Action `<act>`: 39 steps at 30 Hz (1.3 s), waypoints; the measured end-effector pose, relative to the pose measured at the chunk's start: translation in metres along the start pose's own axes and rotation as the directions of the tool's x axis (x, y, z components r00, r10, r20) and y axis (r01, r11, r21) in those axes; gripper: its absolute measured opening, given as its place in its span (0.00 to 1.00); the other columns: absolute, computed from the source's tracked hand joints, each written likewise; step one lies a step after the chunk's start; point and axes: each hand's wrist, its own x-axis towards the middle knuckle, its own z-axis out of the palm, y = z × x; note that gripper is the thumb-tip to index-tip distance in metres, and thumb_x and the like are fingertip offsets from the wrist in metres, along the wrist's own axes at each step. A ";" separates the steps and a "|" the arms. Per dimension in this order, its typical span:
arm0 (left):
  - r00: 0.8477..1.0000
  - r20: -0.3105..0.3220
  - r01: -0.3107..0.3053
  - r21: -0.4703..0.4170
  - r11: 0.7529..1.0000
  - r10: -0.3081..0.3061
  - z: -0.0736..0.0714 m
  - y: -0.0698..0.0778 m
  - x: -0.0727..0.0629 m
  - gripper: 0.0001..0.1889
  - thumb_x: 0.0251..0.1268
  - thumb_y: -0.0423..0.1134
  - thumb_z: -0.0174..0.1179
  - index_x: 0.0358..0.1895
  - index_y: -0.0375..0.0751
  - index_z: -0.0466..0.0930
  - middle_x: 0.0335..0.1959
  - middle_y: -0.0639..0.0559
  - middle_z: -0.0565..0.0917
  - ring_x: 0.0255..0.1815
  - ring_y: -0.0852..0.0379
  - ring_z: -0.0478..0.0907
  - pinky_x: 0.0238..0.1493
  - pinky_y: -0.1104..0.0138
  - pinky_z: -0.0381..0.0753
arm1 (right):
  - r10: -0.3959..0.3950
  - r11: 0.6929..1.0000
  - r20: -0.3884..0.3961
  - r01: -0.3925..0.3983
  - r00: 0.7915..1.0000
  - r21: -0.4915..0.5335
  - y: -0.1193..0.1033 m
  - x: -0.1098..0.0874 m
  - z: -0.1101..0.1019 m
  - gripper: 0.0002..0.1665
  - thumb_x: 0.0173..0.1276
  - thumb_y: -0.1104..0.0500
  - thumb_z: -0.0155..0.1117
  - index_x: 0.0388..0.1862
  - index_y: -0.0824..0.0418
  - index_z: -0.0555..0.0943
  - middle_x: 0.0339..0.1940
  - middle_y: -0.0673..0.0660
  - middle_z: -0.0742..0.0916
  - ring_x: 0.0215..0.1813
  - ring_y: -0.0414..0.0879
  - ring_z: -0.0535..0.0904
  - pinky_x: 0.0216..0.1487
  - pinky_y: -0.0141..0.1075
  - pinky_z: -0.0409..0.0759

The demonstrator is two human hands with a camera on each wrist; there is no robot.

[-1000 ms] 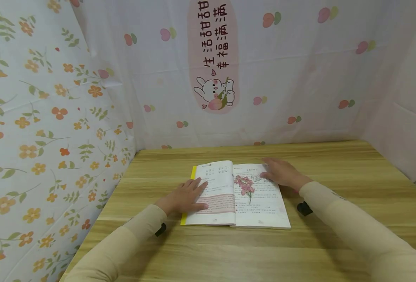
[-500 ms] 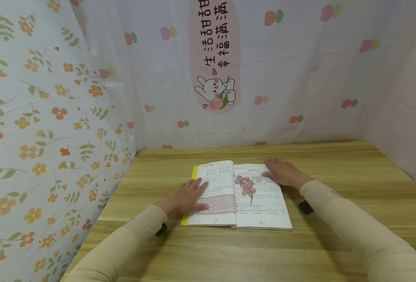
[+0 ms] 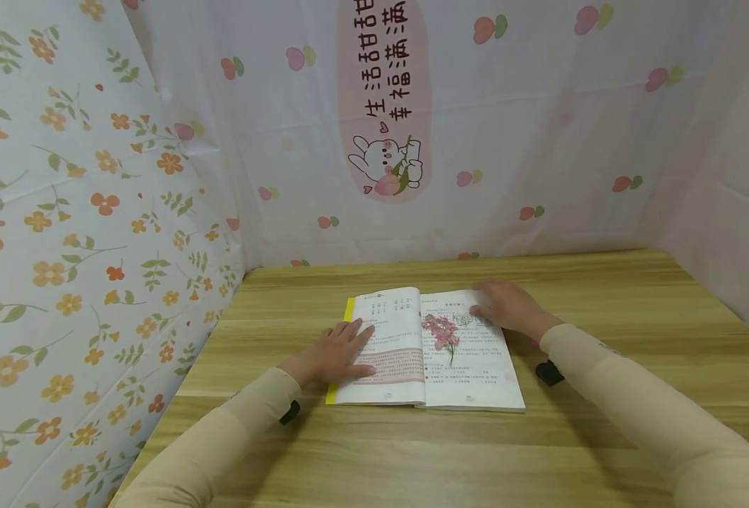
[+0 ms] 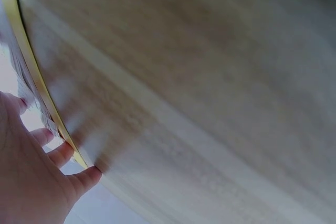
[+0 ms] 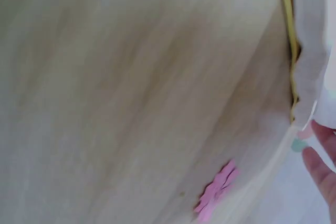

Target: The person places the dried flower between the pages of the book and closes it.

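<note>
An open book with a yellow cover edge lies on the wooden table. On its right page, beside the spine, is a sprig of pink pressed flowers with a thin stem. My left hand rests on the left page with its fingers spread; the left wrist view shows its fingertips by the yellow edge. At the upper right corner of the right page is my right hand. In the right wrist view, two of its fingers are close to that corner, apart from each other.
A small pink petal-like piece lies on the table to the right of the book, mostly hidden under the right wrist in the head view. A patterned curtain hangs behind the table, and a floral one at the left.
The right hand's fingers bend a little more at the page's upper right corner. The left hand, book and flowers stay where they were.
</note>
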 end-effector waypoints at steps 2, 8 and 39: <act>1.000 0.004 0.003 0.004 1.000 -0.003 0.000 0.000 0.000 0.46 0.67 0.71 0.43 0.78 0.45 0.47 0.76 0.38 0.52 0.73 0.40 0.53 0.66 0.45 0.59 | 0.054 0.996 0.016 -0.055 0.998 0.066 -0.002 -0.001 -0.002 0.34 0.68 0.50 0.66 0.65 0.71 0.72 0.63 0.71 0.76 0.65 0.67 0.69 0.63 0.58 0.65; 1.000 0.020 0.021 0.002 1.000 -0.021 -0.003 0.002 0.000 0.46 0.66 0.71 0.43 0.79 0.46 0.46 0.77 0.39 0.51 0.74 0.40 0.52 0.68 0.46 0.57 | 0.196 0.922 0.035 -0.197 0.980 0.333 -0.007 -0.005 -0.007 0.41 0.74 0.45 0.57 0.72 0.72 0.60 0.65 0.74 0.71 0.64 0.68 0.68 0.60 0.59 0.68; 0.999 0.040 0.036 -0.011 0.999 -0.035 -0.005 0.003 0.001 0.46 0.66 0.71 0.44 0.79 0.46 0.46 0.77 0.40 0.50 0.75 0.40 0.50 0.69 0.46 0.55 | 0.140 0.092 0.295 -0.309 0.945 0.947 -0.070 -0.040 -0.022 0.35 0.78 0.38 0.28 0.60 0.65 0.66 0.35 0.50 0.83 0.36 0.40 0.80 0.36 0.35 0.80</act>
